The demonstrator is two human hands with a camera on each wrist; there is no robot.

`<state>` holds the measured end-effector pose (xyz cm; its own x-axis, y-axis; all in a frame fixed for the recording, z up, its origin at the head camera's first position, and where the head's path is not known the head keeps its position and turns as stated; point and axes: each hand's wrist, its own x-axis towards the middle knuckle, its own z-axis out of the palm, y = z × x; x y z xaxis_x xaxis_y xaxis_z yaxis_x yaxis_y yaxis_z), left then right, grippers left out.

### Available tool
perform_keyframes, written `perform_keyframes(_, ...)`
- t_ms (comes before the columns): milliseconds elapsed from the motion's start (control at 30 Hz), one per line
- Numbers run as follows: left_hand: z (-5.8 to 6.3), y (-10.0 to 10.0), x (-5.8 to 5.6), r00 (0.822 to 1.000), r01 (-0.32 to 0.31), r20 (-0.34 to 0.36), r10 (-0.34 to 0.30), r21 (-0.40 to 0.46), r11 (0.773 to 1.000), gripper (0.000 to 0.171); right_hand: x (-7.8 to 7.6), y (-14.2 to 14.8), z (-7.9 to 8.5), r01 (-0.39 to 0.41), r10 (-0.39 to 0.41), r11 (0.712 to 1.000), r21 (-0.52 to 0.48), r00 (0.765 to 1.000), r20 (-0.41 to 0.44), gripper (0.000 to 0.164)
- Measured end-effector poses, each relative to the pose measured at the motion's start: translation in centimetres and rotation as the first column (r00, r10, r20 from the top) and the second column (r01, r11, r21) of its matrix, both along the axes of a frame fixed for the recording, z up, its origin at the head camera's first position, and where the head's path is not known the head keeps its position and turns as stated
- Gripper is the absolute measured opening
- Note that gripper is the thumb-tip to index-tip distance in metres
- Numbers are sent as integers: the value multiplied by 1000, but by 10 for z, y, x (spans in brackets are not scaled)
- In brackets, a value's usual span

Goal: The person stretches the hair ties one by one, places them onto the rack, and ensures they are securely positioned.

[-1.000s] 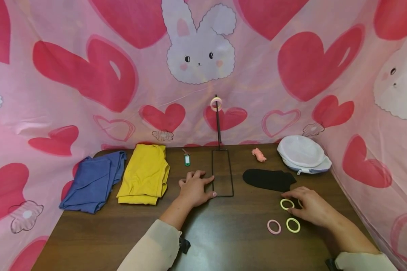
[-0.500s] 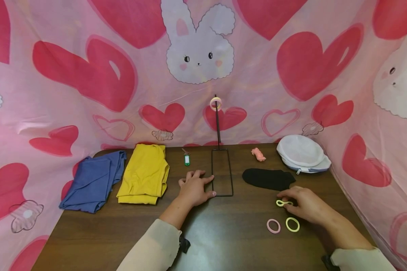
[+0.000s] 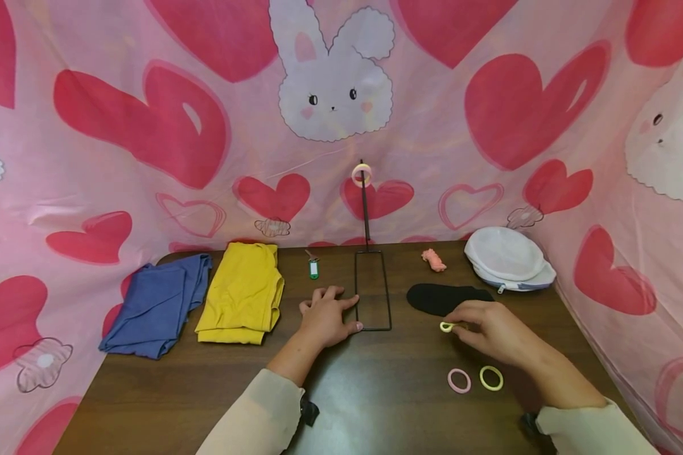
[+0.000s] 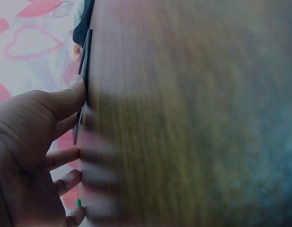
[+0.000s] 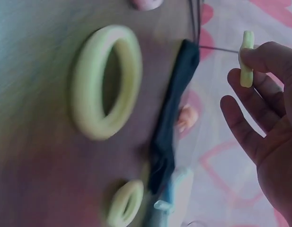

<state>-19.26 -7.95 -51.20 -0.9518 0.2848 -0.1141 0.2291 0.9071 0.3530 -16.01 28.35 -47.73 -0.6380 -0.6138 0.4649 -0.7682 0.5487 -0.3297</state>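
My right hand (image 3: 492,332) pinches a yellow hair tie (image 3: 446,327) between thumb and fingers, raised above the table; the right wrist view shows this hair tie (image 5: 247,75) edge-on. Below that hand lie a pink hair tie (image 3: 450,380) and a yellow hair tie (image 3: 482,377). Another yellow hair tie (image 5: 116,208) lies on the table in the right wrist view, hidden by the hand in the head view. My left hand (image 3: 328,318), fingers spread, touches the base of a black wire stand (image 3: 366,212) with thumb and index finger. Pink and yellow hair ties (image 3: 354,175) hang at the stand's top.
A black sock (image 3: 438,299) lies just beyond my right hand. Behind it are a coral yarn bundle (image 3: 434,260) and a white zippered pouch (image 3: 506,256). To the left lie a green key tag (image 3: 313,268), folded yellow cloth (image 3: 241,294) and blue cloth (image 3: 156,309).
My right hand has taken a yellow hair tie off the table, squeezed it narrow and moved it left and away from me, over the sock's near edge. The left hand stays on the stand.
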Motion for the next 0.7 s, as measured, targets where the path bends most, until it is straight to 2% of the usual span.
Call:
perform_keyframes(467,0,-1,0,1000,7,-11,-7,3,1000,65,-15,-45,41,-68,66,997,-35,996,-68,31)
perform_keyframes(533,0,-1,1,1000,6,-11,-6,2,1000,65,-17,-51,48,-86,81,995,-51,991,-104,29)
perform_keyframes(633,-1,-1,1,1000,5,-12,-5,2,1000,66,-20,-60,58,-111,100,991,-74,984,-145,15)
perform_keyframes(700,-1,-1,0,1000,6,-13,-6,2,1000,66,-22,-65,65,-122,109,990,-77,982,-152,18)
